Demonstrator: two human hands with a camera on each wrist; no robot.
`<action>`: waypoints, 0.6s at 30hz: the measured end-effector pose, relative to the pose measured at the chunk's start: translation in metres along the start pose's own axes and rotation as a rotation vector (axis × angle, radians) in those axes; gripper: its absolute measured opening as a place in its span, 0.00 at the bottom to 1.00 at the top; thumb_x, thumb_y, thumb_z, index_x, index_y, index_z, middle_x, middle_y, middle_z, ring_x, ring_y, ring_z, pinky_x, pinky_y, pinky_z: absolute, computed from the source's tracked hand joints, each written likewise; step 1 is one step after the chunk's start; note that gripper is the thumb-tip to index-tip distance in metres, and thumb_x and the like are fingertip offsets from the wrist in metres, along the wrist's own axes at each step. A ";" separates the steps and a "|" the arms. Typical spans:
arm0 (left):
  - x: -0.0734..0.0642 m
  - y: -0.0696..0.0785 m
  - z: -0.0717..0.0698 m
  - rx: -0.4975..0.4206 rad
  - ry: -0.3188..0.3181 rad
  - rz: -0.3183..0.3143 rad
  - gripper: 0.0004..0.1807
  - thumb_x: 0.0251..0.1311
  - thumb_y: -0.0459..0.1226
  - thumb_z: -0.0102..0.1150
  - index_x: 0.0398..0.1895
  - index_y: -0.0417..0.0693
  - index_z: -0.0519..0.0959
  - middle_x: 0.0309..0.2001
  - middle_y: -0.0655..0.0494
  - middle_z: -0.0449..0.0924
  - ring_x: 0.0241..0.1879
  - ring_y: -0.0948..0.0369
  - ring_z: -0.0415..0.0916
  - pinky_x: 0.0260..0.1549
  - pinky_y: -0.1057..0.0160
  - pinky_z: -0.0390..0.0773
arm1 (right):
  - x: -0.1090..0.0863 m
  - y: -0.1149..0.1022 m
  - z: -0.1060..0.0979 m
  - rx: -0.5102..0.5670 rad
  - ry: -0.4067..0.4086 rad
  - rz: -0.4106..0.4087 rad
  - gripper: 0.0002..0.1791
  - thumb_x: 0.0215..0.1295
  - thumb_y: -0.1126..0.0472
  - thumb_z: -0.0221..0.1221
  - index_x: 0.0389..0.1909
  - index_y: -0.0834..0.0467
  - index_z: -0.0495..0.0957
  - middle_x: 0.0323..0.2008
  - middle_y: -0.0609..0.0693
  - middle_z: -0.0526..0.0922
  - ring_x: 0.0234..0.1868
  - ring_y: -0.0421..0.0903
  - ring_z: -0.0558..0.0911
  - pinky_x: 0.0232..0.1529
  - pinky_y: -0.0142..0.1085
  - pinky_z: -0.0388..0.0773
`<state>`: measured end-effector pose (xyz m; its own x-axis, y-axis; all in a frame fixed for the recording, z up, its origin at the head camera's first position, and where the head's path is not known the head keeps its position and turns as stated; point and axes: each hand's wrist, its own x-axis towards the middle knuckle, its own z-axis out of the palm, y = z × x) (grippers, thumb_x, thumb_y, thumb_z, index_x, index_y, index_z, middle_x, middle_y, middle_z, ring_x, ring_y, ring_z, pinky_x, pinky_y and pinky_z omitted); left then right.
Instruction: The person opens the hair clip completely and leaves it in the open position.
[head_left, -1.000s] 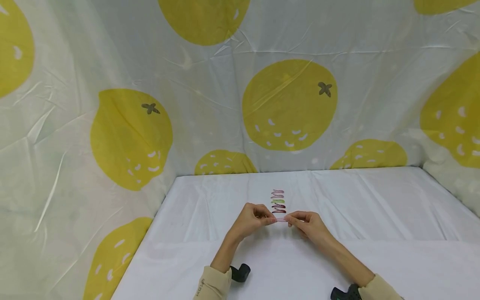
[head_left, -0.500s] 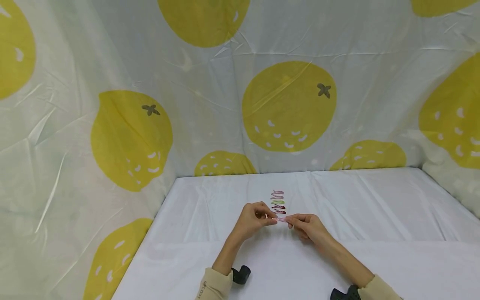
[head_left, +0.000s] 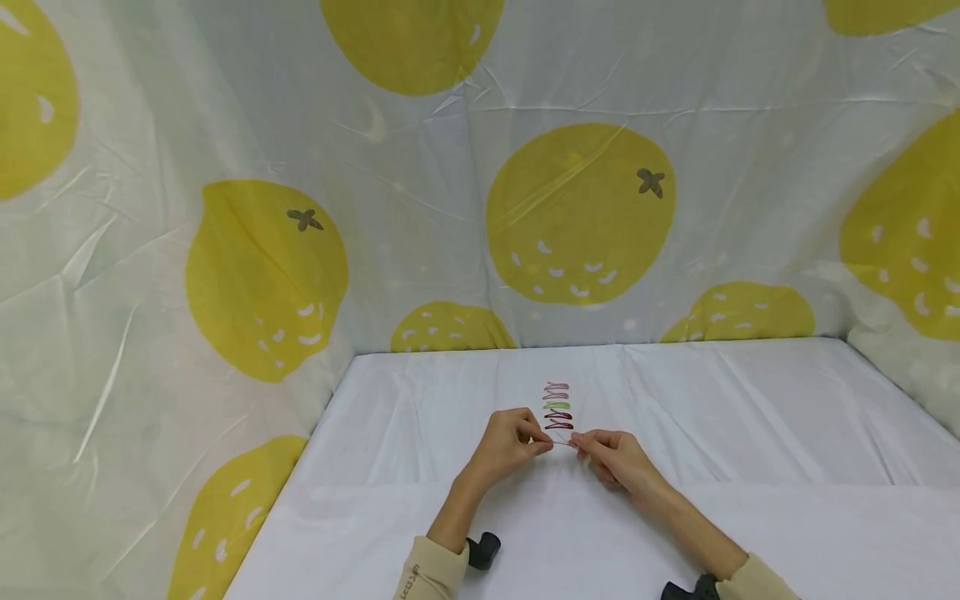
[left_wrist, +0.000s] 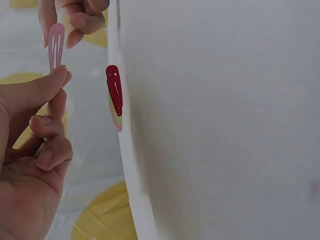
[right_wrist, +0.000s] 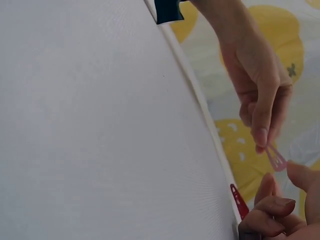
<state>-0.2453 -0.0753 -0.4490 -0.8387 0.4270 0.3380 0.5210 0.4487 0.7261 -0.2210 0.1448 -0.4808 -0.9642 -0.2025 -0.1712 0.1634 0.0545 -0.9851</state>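
A pink snap hair clip (left_wrist: 56, 42) is held between the two hands, just in front of a column of hair clips on the white table. My left hand (head_left: 504, 446) pinches its narrow end between thumb and index finger. At the wide end, the thumb and fingers of my right hand (head_left: 618, 458) grip the clip. The right wrist view shows a gap between the clip's prongs. Red hair clips (head_left: 558, 425) lie nearest the hands, a green hair clip (head_left: 557, 405) behind them, and pink hair clips (head_left: 557, 387) farthest back.
The table (head_left: 420, 433) is covered in white cloth. Behind and left of it hangs a pale curtain (head_left: 420, 208) printed with yellow lemons. Black wrist devices (head_left: 483, 551) sit by the beige sleeves (head_left: 433, 568).
Both hands keep hold of the pink clip and shift only slightly. The clip has turned from showing its flat face to a thin edge in the head view. The column of clips stays put.
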 end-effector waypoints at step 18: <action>0.003 -0.004 0.006 0.027 -0.044 -0.101 0.03 0.58 0.29 0.73 0.28 0.37 0.91 0.27 0.50 0.85 0.24 0.72 0.67 0.25 0.73 0.68 | 0.000 0.002 -0.001 -0.274 0.221 -0.195 0.06 0.64 0.59 0.71 0.37 0.58 0.90 0.34 0.52 0.90 0.21 0.33 0.71 0.23 0.27 0.66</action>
<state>-0.2493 -0.0711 -0.4539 -0.8798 0.4124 0.2363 0.4385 0.5124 0.7384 -0.2212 0.1455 -0.4829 -0.9982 -0.0207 0.0561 -0.0597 0.3003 -0.9520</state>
